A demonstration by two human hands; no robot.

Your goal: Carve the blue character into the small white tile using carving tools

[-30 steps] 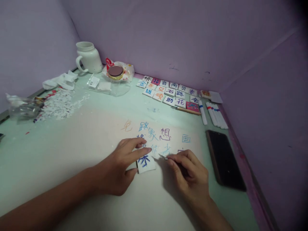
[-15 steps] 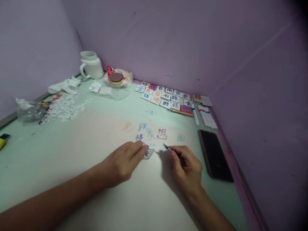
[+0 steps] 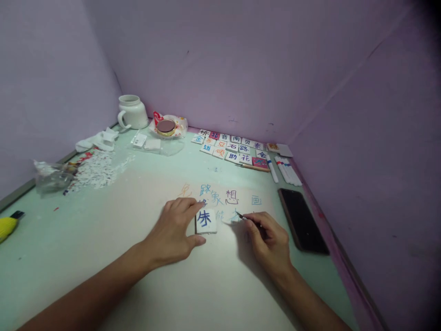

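The left hand (image 3: 175,232) lies on the tabletop (image 3: 103,230) and pinches a small white tile (image 3: 206,221) between forefinger and thumb, the forefinger along its far edge and the thumb at its near edge. The tile lies flat and bears a blue character on its face. The right hand (image 3: 268,239), just beside the tile on the other side, is closed around a thin pen-like tool (image 3: 245,218), whose tip points toward the tile and stops a little short of it, over a faint mark on the tabletop. What kind of tip the tool has is too small to tell.

Beyond both hands, coloured characters (image 3: 220,197) are written straight on the tabletop. To the outside of the right hand lies a dark phone (image 3: 301,220), face up. Farther off, toward the back wall, stands a cluster of finished tiles (image 3: 230,148) with characters in blue, orange and red, and next to them a brush (image 3: 253,167) and several white markers (image 3: 284,170). Well beyond the left hand are a white jug (image 3: 132,111), a round gold-rimmed lid (image 3: 166,126) on a plastic bag, a heap of white scraps (image 3: 98,165), crumpled tissue (image 3: 99,139), and a yellow object (image 3: 7,225) at the far left edge.
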